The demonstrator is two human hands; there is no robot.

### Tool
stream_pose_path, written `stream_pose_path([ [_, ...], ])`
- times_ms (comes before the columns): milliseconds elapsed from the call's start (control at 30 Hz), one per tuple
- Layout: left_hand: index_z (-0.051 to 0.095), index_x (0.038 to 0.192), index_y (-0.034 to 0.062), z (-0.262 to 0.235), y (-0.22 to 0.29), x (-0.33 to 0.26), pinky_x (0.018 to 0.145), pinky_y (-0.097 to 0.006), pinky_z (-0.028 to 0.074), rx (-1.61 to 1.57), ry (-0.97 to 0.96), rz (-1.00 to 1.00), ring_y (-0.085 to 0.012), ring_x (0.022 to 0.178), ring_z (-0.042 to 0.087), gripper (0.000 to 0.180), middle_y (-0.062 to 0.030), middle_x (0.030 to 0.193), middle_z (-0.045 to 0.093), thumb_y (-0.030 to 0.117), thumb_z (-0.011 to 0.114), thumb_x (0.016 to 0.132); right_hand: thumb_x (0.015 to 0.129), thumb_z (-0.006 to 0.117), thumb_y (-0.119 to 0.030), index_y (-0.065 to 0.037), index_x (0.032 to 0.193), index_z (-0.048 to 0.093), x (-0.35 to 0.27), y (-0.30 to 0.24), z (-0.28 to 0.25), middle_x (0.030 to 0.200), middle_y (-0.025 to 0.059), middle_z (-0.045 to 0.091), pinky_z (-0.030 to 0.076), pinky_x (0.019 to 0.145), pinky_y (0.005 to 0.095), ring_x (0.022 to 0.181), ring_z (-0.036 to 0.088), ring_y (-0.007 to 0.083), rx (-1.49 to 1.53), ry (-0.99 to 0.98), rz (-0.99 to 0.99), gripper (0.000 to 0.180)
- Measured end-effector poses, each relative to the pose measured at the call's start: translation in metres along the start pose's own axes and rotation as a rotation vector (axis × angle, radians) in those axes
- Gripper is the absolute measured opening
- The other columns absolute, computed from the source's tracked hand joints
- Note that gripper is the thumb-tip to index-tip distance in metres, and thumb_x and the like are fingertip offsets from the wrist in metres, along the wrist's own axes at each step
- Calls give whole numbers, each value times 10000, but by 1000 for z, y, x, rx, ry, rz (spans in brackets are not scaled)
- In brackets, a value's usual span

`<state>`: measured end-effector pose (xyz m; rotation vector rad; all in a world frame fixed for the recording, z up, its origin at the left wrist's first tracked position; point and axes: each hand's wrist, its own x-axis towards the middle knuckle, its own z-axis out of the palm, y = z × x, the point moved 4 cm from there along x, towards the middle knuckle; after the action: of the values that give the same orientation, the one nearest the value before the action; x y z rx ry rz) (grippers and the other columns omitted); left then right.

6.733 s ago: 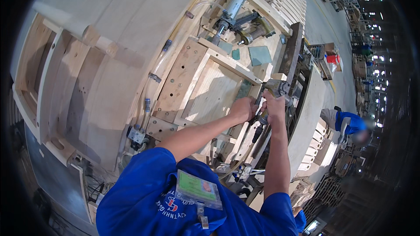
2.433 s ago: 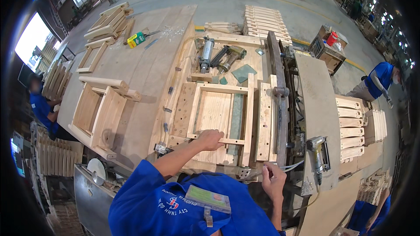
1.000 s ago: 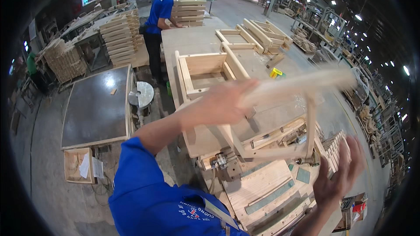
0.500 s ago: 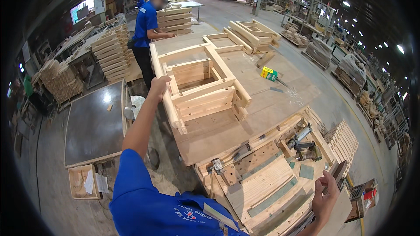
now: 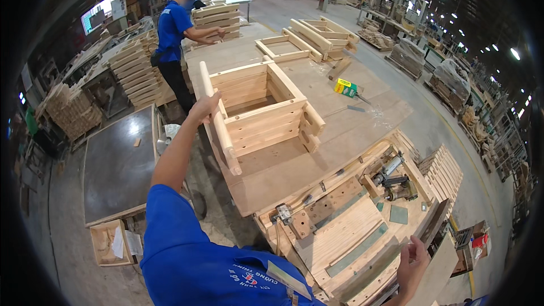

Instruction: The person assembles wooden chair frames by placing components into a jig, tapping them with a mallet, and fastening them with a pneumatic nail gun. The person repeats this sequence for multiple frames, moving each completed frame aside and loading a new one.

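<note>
My left hand [image 5: 207, 108] grips the rounded left rail of a pale wooden furniture frame [image 5: 266, 111]. This box-like frame, with slatted sides and oval cut-outs in its right end, stands on a plywood-topped table [image 5: 272, 184]. My right hand [image 5: 412, 263] hovers low at the right beside a wooden jig bench [image 5: 345, 243], its fingers loosely bent and apart, with nothing seen in them. A pneumatic tool [image 5: 399, 188] lies on that bench near a small green pad [image 5: 398, 215].
A green and yellow glue bottle [image 5: 345, 87] lies on the table beside a wood block [image 5: 340, 69]. More wooden frames [image 5: 323, 39] rest farther back. At the left, a co-worker in blue [image 5: 173, 31] reaches over stacked slats. A dark-topped table [image 5: 120, 161] stands nearer.
The frame's upper part has shifted and now sits lined up with the slatted sides beneath, my left hand still on its rail. My right hand has lowered. The co-worker's arms have moved.
</note>
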<state>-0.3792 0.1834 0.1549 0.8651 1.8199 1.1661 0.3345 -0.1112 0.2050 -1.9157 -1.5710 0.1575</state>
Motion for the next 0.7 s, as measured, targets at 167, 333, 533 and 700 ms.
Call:
stream_pose_path([
  [167,698,1219,-21,-54,38,-32,899,-569,589,911,474,258,-427,1044,720,792,-283,1143,722,717,519,991,943,727,-59,39,1300,684,-21,11,46,895,106,718,577,777,339,818,691,196,229,-184,39,372],
  [333,688,1314,-7,75,67,-82,978,-515,550,621,293,968,-451,1175,664,429,-265,1296,689,306,670,1021,932,765,-133,-24,1320,706,-72,-7,55,1000,200,770,610,821,391,910,766,305,167,-194,300,408],
  [533,595,1480,-14,198,53,-163,1014,-325,532,167,-661,743,-208,1140,670,473,-144,1285,697,300,589,1126,1023,697,-352,-60,1386,656,-171,-2,101,1194,198,741,549,942,491,1103,702,394,231,-192,267,467],
  [700,608,1470,-2,366,27,-251,972,-295,534,314,-1168,671,-163,1064,683,453,-93,1139,731,294,587,1129,999,722,-342,-82,1379,653,-291,6,51,1100,175,751,552,890,500,1055,711,395,290,54,766,465],
])
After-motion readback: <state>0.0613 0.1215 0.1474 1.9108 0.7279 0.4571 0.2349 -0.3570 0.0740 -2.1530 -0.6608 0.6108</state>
